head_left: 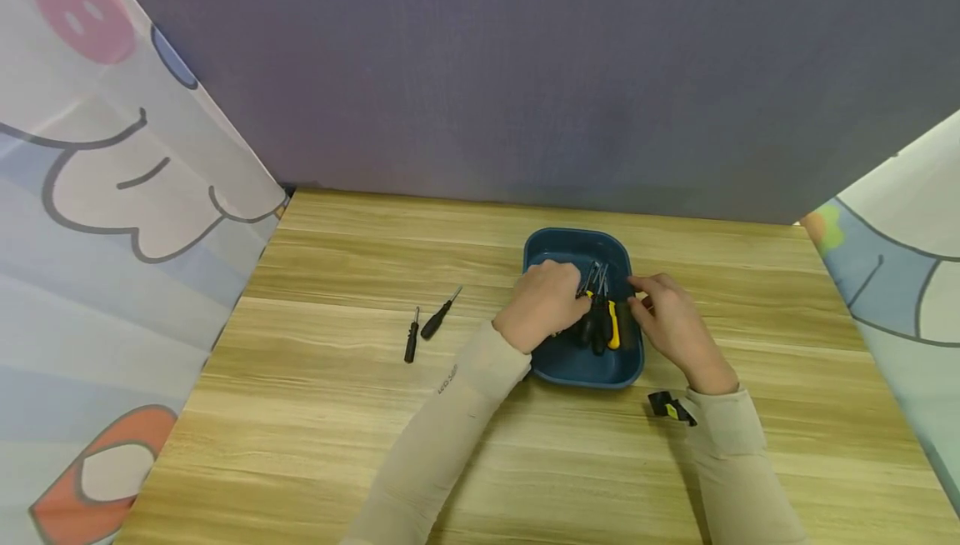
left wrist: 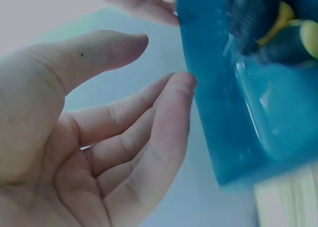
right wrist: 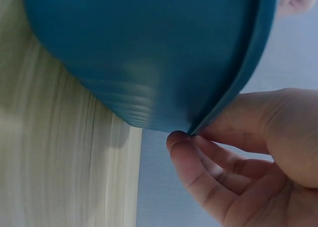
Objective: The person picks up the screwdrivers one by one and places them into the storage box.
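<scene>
A dark blue plastic tray (head_left: 585,384) holds several tools, among them black-handled screwdrivers (head_left: 597,330) and one with a yellow handle (head_left: 614,327). My left hand (head_left: 543,303) is at the tray's left side and covers part of it in the head view. In the left wrist view its thumb and loosely bent fingers (left wrist: 171,120) stand apart with nothing between them, fingertips right at the tray's outer wall (left wrist: 206,108). My right hand (right wrist: 238,162) pinches the tray's rim between thumb and fingertips, at the right side in the head view.
Two small black-handled screwdrivers, one upright in view (head_left: 412,341) and one slanted (head_left: 438,318), lie left of the tray on the wooden table (head_left: 337,428). A grey panel (head_left: 480,70) rises along the back edge. A small black and yellow item (head_left: 670,407) sits by the right cuff.
</scene>
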{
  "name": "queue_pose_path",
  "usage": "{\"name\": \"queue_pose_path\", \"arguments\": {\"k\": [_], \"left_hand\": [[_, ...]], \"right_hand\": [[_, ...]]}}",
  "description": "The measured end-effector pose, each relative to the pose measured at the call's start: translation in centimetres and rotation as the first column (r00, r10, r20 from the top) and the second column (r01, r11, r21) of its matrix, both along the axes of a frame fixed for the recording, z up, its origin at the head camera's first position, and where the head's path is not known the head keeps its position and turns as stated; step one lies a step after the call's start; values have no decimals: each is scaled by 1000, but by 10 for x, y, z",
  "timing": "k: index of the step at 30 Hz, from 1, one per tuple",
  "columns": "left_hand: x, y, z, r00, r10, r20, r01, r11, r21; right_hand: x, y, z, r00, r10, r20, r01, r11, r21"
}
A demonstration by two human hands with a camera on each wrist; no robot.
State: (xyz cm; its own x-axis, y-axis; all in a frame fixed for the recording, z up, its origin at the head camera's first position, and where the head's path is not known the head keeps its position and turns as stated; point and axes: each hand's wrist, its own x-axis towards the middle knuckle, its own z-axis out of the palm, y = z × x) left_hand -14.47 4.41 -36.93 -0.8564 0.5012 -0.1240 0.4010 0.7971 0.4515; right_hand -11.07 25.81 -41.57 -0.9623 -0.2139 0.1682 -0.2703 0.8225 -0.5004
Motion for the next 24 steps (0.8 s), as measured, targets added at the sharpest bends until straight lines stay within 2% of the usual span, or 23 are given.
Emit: {"name": "queue_pose_path", "arguments": {"k": [9,13,18,20,24], "left_hand": [[8,-44,-4,996,87,-22,-86,996,31],[11,-62,-6,989,144,-20,-143,989,47],[17,-82,-16,979,199,-40,-196,978,74],[20,-89,-21,975,211,-70,-207,976,63],[26,-102,-28,966,242,-85,-240,970,39]], "right_hand": [[1,1,0,1000,3,10,-3,1000,13],[1,2,1,1000,2,17,-2,1000,16],[0,2,0,1000,1,17,-1,1000,18],[-1,3,-1,1000,2,15,-3,1000,19],[-1,3,-2,1000,5,15,-6,1000,18]]}}
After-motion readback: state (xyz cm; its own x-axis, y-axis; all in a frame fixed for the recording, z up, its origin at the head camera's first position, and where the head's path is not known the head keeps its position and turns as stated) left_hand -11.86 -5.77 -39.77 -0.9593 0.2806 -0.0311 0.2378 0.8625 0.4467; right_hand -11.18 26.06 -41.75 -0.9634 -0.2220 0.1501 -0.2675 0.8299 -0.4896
